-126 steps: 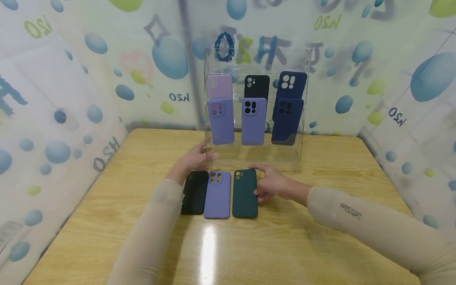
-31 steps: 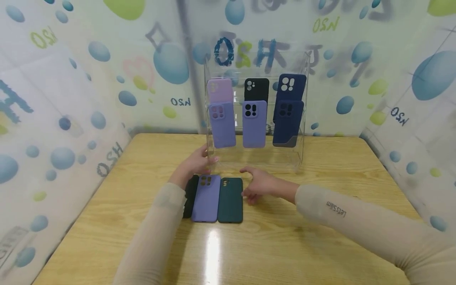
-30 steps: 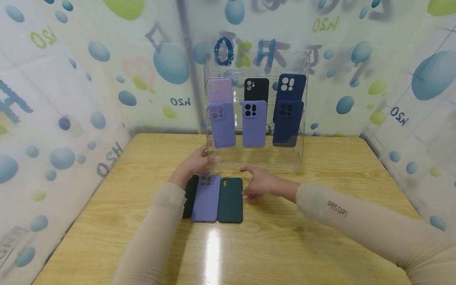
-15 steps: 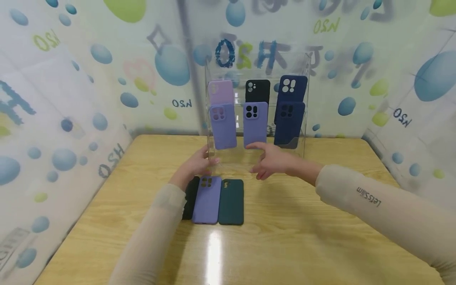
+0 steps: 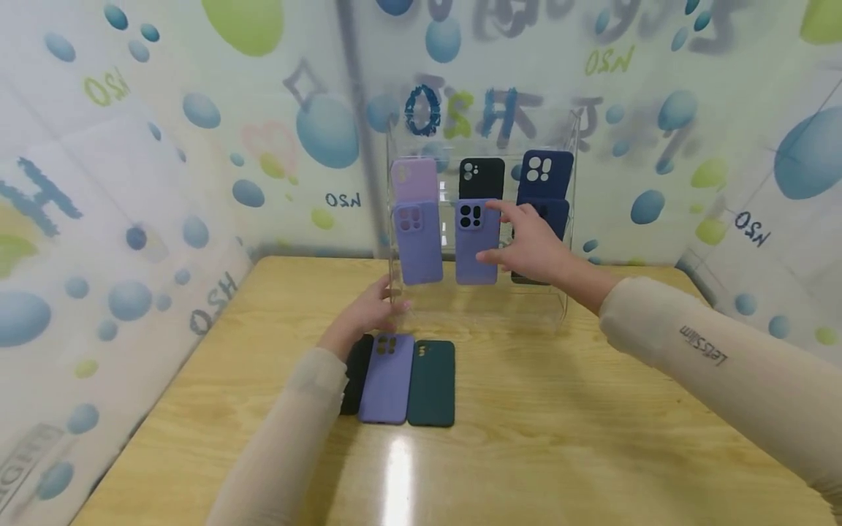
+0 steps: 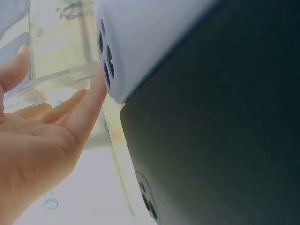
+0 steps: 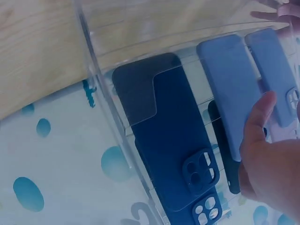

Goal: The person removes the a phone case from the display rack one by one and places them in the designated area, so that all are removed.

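Bubble-printed sheets with "H2O" lettering wall in a pale wooden bench (image 5: pixel 559 409) on three sides. At its far edge stands one clear acrylic rack (image 5: pixel 567 219) holding six phone cases in two rows of three. The back row has one pink case (image 5: pixel 413 179), one black case (image 5: pixel 480 177) and one navy case (image 5: pixel 544 169). The front row has two lilac cases, the left lilac case (image 5: pixel 418 245) and the middle lilac case (image 5: pixel 475 245), plus one dark blue case (image 7: pixel 168 126) on the right, mostly hidden behind the arm in the head view.

The right hand (image 5: pixel 533 245) is raised in front of the rack with its grip wide: fingers straight and spread, holding nothing. Its forefinger tip lies at the upper right edge of the middle lilac case, and the thumb is near that case's right side; whether they actually touch it cannot be told.

The left hand (image 5: pixel 368 310) rests at the rack's lower left corner, fingers relaxed and loosely extended against the acrylic, gripping nothing.

Three more cases lie flat side by side on the bench just before the left hand: one black flat case (image 5: pixel 358 372), partly under the left sleeve, one lilac flat case (image 5: pixel 387 378) and one dark green flat case (image 5: pixel 432 382). They are touching edge to edge.
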The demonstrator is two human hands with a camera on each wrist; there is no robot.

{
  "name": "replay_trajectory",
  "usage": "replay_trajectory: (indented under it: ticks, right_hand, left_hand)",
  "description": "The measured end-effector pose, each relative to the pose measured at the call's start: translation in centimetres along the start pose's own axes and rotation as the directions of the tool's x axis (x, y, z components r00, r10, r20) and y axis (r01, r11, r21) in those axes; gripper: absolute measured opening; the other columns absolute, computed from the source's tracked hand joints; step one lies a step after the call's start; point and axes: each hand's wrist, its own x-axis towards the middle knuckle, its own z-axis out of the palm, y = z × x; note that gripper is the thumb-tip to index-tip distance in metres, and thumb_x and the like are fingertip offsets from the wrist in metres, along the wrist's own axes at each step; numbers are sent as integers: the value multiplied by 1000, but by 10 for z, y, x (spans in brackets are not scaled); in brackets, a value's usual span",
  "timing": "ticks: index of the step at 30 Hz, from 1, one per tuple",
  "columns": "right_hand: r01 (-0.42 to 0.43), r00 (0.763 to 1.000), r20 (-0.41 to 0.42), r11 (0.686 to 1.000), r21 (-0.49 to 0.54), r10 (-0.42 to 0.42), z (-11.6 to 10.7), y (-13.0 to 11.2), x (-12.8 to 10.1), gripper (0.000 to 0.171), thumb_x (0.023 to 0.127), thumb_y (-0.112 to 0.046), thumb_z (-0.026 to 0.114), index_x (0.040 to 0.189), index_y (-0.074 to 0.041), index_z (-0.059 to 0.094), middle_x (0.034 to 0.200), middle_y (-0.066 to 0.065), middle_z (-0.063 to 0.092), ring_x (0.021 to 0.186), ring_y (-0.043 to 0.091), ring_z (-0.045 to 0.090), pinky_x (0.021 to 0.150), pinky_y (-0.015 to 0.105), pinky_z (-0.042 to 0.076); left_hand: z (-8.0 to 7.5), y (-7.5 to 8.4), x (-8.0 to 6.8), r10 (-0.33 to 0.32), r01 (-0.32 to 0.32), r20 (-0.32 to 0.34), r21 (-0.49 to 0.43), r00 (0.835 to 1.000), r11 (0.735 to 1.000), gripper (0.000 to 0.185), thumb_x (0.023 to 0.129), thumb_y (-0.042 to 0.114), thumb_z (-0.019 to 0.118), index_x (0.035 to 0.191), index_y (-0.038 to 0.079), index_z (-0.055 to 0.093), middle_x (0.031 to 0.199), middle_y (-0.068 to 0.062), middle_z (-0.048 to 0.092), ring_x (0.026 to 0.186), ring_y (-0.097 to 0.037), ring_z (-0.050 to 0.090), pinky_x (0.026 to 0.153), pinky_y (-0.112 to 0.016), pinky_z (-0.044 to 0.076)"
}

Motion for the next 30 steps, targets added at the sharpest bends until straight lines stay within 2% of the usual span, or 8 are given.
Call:
replay_trajectory:
  ticks: [2,4,8,14,18,23,28,30]
  right_hand:
    - [18,999,-33,999,-37,-19,0,0,4,94,85,-39,76,157,-34,17,158,18,19,120,34,57,94,52,51]
    - [26,998,-57,998,-61,-30,0,1,8,97,84,-39,76,157,-36,12,161,18,11,130,37,47,98,55,48]
    - [16,999,-48,997,-73,-20,-1,2,17,102,86,-39,75,157,-39,2,162,19,7,132,40,46,100,57,46]
    - [-16,1000,-16,994,-112,14,-1,5,24,105,87,-36,73,157,-35,-5,161,22,12,132,41,45,104,60,43]
    - [8,1000,-4,990,-142,-9,-1,6,27,104,89,-33,72,158,-29,-5,158,23,19,138,42,37,107,61,40]
    - [35,999,-6,988,-151,-36,0,5,32,101,90,-31,70,159,-28,-4,153,24,24,134,40,41,104,59,43]
    - [34,999,-9,984,-175,-36,0,3,37,90,91,-28,67,159,-22,9,149,26,27,127,39,44,100,56,45]
    - [26,999,-19,983,-182,-30,1,3,39,84,91,-26,66,158,-19,15,150,26,25,125,39,45,100,56,46]
  left_hand:
    - [-2,-2,-1,33,-33,-11,23,999,999,82,97,23,62,158,25,7,159,-19,27,130,-41,50,89,-50,57]
    - [-4,-2,-2,83,-82,-16,58,996,995,91,95,26,65,159,26,1,161,-18,23,133,-42,47,93,-50,55]
    - [-10,5,-2,179,-173,-43,110,983,979,106,90,29,72,156,35,-10,164,-13,13,139,-42,39,100,-51,51]
    - [-17,21,6,265,-249,-153,115,952,962,109,89,18,73,151,52,-11,163,-14,16,137,-42,42,100,-54,50]
    - [-19,26,10,263,-242,-150,144,953,960,112,89,11,72,147,59,-10,165,-14,12,138,-44,40,101,-56,49]
    - [-18,22,10,263,-245,-96,168,960,955,118,86,9,74,147,56,-15,167,-9,2,139,-45,39,100,-53,50]
    - [-15,15,11,269,-255,-61,176,961,951,126,83,7,77,147,53,-22,166,-1,-9,139,-43,41,96,-47,54]
    - [-14,13,12,277,-263,-58,177,959,948,128,82,6,78,147,52,-22,166,-2,-9,139,-43,40,94,-45,56]
